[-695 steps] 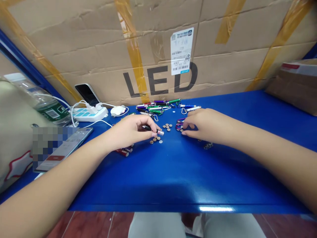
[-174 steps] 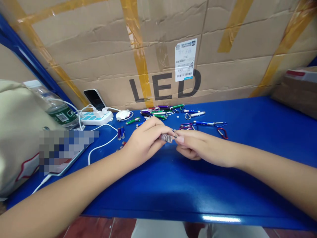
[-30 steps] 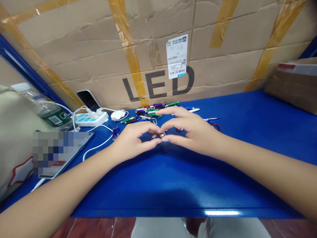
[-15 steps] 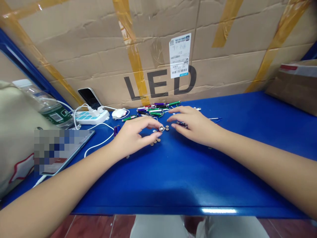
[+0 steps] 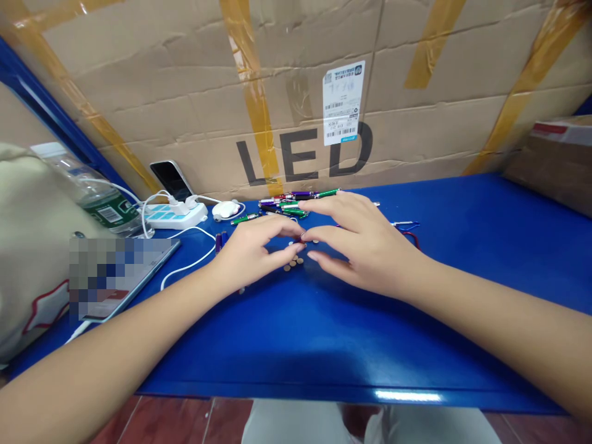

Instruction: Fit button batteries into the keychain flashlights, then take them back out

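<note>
My left hand (image 5: pixel 252 250) rests on the blue tabletop (image 5: pixel 324 333) with thumb and forefinger pinched together on something too small to name. My right hand (image 5: pixel 365 243) faces it with fingers stretched and spread, its index fingertip meeting the left fingertips. Several small round button cells (image 5: pixel 293 264) lie on the table just under the fingertips. Behind the hands lies a pile of coloured keychain flashlights (image 5: pixel 291 203). Two purple tubes (image 5: pixel 219 240) lie left of my left hand. A red carabiner (image 5: pixel 413 237) and a blue one show past my right hand.
A large cardboard box marked LED (image 5: pixel 305 111) forms the back wall. At the left are a white power strip (image 5: pixel 173 214) with cables, a leaning phone (image 5: pixel 171 179), a white earbud case (image 5: pixel 226 209), a water bottle (image 5: pixel 87 191), a flat phone (image 5: pixel 115 277) and a beige bag (image 5: pixel 28 246). Another carton (image 5: pixel 550 160) stands at the right.
My right hand has come back toward the left hand and their fingertips now meet above the button cells. The small silver piece seen in my left fingers half a second ago is now hidden.
</note>
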Demonstrator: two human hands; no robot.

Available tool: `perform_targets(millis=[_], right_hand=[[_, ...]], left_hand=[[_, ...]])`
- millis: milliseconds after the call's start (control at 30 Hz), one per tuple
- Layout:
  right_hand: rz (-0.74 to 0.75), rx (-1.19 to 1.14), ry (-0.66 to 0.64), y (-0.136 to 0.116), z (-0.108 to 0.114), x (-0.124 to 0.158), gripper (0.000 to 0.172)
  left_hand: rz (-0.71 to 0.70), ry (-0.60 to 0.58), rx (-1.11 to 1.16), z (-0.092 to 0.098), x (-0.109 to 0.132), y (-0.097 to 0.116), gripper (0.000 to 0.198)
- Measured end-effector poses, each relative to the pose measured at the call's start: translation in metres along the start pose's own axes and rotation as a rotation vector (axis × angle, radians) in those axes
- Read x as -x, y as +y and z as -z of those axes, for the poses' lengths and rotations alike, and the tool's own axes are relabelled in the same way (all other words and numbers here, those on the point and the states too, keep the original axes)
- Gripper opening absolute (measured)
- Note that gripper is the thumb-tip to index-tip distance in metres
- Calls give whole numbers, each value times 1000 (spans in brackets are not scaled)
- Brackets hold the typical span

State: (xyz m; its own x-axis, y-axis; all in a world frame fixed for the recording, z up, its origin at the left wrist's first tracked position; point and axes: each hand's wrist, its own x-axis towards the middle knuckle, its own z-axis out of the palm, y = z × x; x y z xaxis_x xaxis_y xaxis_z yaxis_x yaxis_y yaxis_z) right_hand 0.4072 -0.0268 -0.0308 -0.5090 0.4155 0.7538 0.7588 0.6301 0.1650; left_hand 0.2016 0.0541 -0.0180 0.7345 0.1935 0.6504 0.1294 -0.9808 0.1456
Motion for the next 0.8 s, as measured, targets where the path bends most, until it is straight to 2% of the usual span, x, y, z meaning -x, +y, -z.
perform_targets(millis=[167,367,533,667,800], right_hand=[[-24,26,50,-1,4,-2,14],[-62,29,-23,-1,7,-1,14],[-50,76,-24,-3,7,-2,18],[-29,110,31,-5,3,-2,18],[-38,119,17,-6,0,-2,19]], left_hand=[[-46,11,-43,1,0,0,8],[-135,-13,-174,2,1,-1,11],[-70,-8,-179,1,0,1,8],[-36,47,-165,-1,0,2,4],[-27,65,-216,-3,0,2,3]])
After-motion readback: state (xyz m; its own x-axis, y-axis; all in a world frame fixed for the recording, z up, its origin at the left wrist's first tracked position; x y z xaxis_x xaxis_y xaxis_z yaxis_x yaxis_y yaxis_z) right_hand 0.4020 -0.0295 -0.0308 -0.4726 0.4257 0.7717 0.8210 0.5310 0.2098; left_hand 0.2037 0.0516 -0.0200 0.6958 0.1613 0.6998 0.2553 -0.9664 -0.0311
